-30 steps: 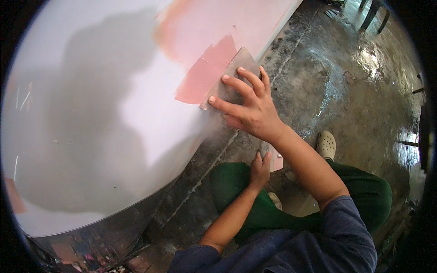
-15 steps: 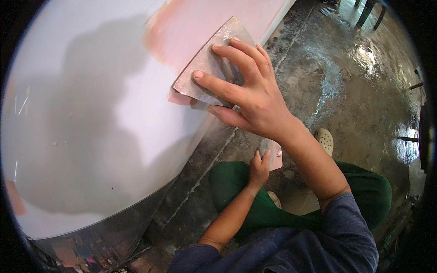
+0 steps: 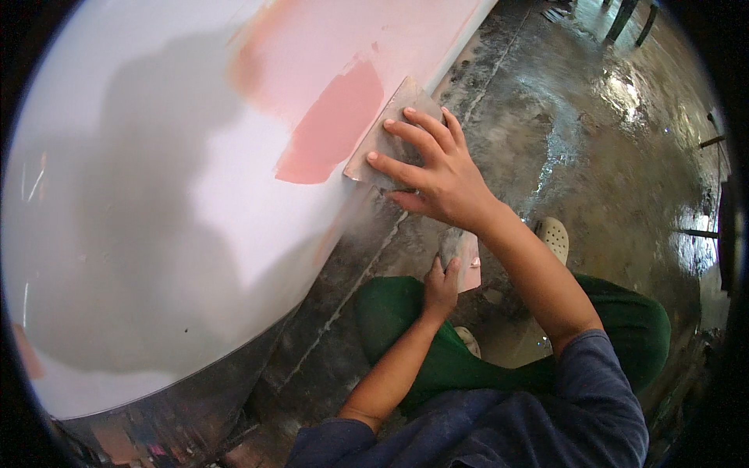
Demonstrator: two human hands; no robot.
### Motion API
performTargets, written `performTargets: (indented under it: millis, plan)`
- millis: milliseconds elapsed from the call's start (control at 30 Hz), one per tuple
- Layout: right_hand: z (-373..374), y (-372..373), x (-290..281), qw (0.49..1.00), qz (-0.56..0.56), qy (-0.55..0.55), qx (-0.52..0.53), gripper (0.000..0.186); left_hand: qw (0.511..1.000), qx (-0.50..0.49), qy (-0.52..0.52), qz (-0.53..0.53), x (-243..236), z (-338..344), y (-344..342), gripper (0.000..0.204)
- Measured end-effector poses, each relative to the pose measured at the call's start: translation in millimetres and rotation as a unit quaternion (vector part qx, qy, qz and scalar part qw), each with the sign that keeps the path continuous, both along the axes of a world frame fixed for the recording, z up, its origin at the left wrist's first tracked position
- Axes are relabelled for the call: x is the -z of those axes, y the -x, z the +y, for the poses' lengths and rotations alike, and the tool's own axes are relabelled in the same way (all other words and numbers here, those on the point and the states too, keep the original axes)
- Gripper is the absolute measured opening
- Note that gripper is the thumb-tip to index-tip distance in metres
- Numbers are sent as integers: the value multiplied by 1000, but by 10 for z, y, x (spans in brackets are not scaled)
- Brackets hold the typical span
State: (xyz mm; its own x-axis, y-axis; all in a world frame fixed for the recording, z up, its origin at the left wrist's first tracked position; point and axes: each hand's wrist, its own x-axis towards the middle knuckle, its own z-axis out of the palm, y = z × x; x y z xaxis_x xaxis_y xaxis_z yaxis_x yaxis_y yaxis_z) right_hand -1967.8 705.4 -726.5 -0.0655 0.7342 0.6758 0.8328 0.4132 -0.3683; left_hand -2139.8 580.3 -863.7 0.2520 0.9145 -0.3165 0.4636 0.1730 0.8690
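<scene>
My right hand [image 3: 441, 168] grips a grey flat spreader [image 3: 413, 95], fingers spread across its face and thumb at its lower side, along the edge of a white curved panel [image 3: 195, 296]. A pink patch of paste [image 3: 328, 121] lies just left of the spreader, with a paler, orange-tinged pink area [image 3: 261, 43] above it. Lower down, my left hand [image 3: 441, 288] is closed round a second flat grey plate [image 3: 468, 257] bearing some pink material, held above my green-trousered legs.
The panel fills the left side, a dark band [image 3: 187, 398] along its lower edge. A wet, stained concrete floor [image 3: 608, 179] stretches to the right, with my beige clog [image 3: 554, 238] on it and dark legs of some object [image 3: 624, 19] at the top right.
The spreader swept up-left over the pink patch and has come back down-right, uncovering it. The patch now looks more rounded. My left hand has barely moved.
</scene>
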Motion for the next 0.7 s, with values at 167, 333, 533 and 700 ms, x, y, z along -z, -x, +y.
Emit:
performTargets:
  millis: [167,333,533,700]
  plan:
    - [-45,-106,-610,997,57,-49,22,81,999,34,29,4,-165,74,-79,51]
    - [63,-99,-852,994,73,-73,32,74,999,35,27,-20,-172,77,-70,50]
    - [206,-88,-595,991,70,-105,36,74,999,31,24,-18,-144,71,-41,50]
    - [166,-132,-30,997,65,-46,14,75,1000,21,18,4,-91,42,-49,53]
